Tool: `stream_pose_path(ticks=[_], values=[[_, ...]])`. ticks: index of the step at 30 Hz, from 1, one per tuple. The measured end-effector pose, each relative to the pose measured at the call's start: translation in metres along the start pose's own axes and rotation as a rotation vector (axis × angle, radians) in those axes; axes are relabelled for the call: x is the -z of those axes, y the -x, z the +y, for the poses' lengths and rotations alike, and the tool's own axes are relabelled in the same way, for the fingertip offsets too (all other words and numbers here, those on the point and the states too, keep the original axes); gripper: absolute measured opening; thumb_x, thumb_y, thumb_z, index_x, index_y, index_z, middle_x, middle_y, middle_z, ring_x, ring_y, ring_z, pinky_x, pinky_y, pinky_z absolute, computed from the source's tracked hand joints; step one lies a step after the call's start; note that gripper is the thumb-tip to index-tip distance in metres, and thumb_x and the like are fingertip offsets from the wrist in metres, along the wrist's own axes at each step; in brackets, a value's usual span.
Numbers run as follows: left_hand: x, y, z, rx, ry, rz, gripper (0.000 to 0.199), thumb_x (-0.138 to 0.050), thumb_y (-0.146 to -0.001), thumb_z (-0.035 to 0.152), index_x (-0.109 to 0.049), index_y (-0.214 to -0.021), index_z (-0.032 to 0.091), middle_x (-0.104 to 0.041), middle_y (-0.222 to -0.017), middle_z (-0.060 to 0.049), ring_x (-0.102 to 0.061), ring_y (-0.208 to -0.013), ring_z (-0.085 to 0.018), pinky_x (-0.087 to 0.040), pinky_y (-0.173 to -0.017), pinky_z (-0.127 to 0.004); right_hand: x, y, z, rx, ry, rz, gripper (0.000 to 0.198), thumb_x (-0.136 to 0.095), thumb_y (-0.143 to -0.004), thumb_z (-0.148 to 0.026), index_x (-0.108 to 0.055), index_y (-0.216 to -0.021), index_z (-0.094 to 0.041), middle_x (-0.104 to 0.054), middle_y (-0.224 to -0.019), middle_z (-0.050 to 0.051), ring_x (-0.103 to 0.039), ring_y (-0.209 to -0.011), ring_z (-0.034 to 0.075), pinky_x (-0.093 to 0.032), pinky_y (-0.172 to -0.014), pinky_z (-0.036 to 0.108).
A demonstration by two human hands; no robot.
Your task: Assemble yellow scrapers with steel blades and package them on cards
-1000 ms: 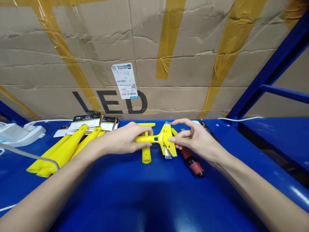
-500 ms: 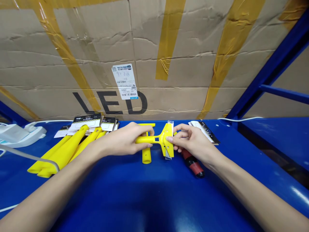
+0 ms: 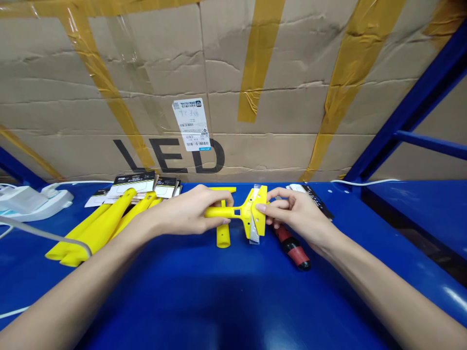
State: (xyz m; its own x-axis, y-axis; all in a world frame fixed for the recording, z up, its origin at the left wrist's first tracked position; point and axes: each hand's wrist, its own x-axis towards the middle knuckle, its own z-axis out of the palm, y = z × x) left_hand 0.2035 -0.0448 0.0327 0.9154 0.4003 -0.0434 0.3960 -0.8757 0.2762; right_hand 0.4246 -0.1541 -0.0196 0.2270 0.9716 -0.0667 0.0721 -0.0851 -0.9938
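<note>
My left hand [image 3: 199, 210] is closed round the handle of a yellow scraper [image 3: 222, 212], whose wide head points right. Between thumb and fingers, my right hand [image 3: 292, 209] pinches a yellow cover plate [image 3: 260, 218] at the front of that head. A thin silvery blade [image 3: 254, 236] shows between head and plate, slightly slanted, its lower end sticking out. Beneath the held scraper lies a yellow tube-shaped handle [image 3: 223, 237]. A screwdriver with a red and black grip [image 3: 295, 250] rests just below my right hand, its front end hidden by the fingers.
Several yellow handles [image 3: 93, 228] with black and white cards [image 3: 133, 183] lie on the left of the blue table [image 3: 204, 301]. Another card pile [image 3: 316, 200] is behind my right hand. A white power strip [image 3: 54, 204] with cables stands far left. A large cardboard box [image 3: 277, 146] rises behind.
The cover plate has shifted right with my right hand, away from the scraper's head. More of the blade shows between them. My left hand keeps its hold on the handle.
</note>
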Motion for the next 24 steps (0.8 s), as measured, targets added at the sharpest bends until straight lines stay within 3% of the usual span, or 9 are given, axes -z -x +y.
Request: stream_pose_path(ticks=[9,17,24], values=[[-0.002,0.0001,0.0009,-0.001,0.013,0.014,0.019,-0.062,-0.093,0.038,-0.063,-0.102,0.021,-0.063,-0.081,0.001,-0.052,-0.073,-0.017,-0.035,-0.066,-0.028,-0.004,0.0006,-0.001,0.029,-0.063,0.034,0.043,-0.097,-0.052,-0.034,-0.063,-0.075,-0.018,-0.069,-0.061,-0.002,-0.062,-0.056,0.011,-0.051,-0.052,0.021],[-0.0013,0.0002,0.0056,-0.019,0.037,0.04,0.018,-0.06,-0.094,0.037,-0.062,-0.098,0.02,-0.061,-0.078,0.002,-0.051,-0.07,-0.015,-0.033,-0.064,-0.027,-0.0073,0.0014,0.0024,0.031,-0.099,0.011,0.048,-0.094,-0.057,-0.04,-0.061,-0.086,-0.02,-0.073,-0.066,0.0,-0.065,-0.058,0.013,-0.054,-0.053,0.023],[-0.0032,0.0011,0.008,-0.026,0.059,0.072,0.017,-0.06,-0.094,0.034,-0.062,-0.103,0.02,-0.061,-0.08,0.003,-0.051,-0.07,-0.014,-0.032,-0.063,-0.027,-0.0055,0.0024,-0.0001,0.029,-0.091,-0.067,0.048,-0.095,-0.057,-0.035,-0.063,-0.088,-0.02,-0.072,-0.065,-0.003,-0.058,-0.051,0.009,-0.05,-0.052,0.021]])
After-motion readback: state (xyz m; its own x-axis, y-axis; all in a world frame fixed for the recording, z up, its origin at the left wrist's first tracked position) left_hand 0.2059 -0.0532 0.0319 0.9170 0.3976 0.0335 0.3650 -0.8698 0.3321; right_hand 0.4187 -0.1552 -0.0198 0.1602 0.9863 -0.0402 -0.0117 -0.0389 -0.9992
